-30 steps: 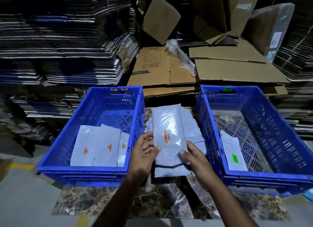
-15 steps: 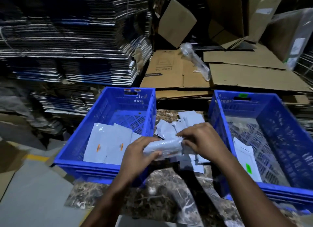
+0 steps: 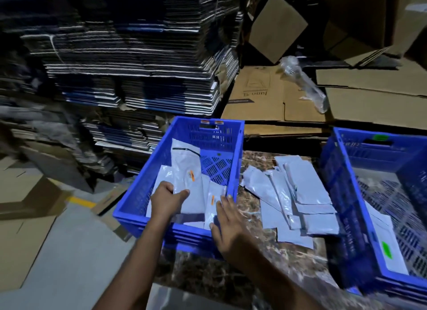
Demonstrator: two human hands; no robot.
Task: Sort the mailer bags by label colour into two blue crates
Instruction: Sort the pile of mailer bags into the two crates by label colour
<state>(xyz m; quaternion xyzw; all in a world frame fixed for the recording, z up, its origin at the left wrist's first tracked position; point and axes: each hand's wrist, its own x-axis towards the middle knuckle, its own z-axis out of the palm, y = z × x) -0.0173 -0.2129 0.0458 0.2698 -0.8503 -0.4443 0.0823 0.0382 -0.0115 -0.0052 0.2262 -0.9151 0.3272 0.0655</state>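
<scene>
Mailer bag point(image 3: 184, 171) with an orange label point(image 3: 191, 175) is held over the left blue crate point(image 3: 147, 182), pinched at its near end by the left hand point(image 3: 166, 200) with thumb and fingers curled round it. The right hand point(image 3: 227, 226) is laid with fingers spread on another orange-labelled bag point(image 3: 215, 203) inside. Unsorted bags point(image 3: 298, 194) are piled on the marbled surface point(image 3: 203, 270). A green-labelled bag point(image 3: 383, 245) is seen in the right crate point(image 3: 346, 194). "juno" is printed on flattened cardboard point(image 3: 258, 94) behind.

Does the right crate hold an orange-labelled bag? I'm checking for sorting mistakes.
No, the only label visible in the right crate is green, on the mailer bag lying there.
</scene>
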